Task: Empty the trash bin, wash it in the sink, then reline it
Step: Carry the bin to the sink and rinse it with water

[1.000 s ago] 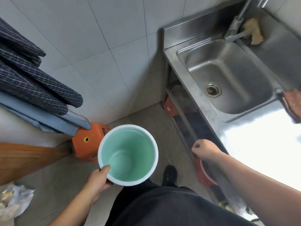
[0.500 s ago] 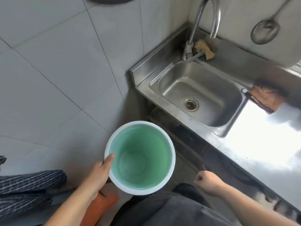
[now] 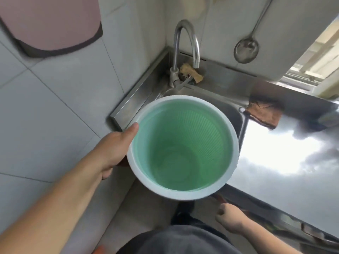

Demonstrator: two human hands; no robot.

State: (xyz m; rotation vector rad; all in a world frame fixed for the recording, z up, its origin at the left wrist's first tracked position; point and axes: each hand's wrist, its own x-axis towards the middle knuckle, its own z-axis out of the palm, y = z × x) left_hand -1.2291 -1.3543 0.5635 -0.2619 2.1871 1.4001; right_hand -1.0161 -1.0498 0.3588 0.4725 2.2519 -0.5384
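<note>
While held above left end of stainless steel sink (image 3: 233,114), round green plastic trash bin with white rim (image 3: 183,149) is seen empty, unlined. Left hand (image 3: 113,149) clamped on rim, thumb on top, fingers hidden under. Right hand (image 3: 230,219) loosely curled, holding nothing, near counter front edge. Bin judged light, stiff, slippery once wet; rim advised as hold, base supported under chrome gooseneck tap (image 3: 185,44).
</note>
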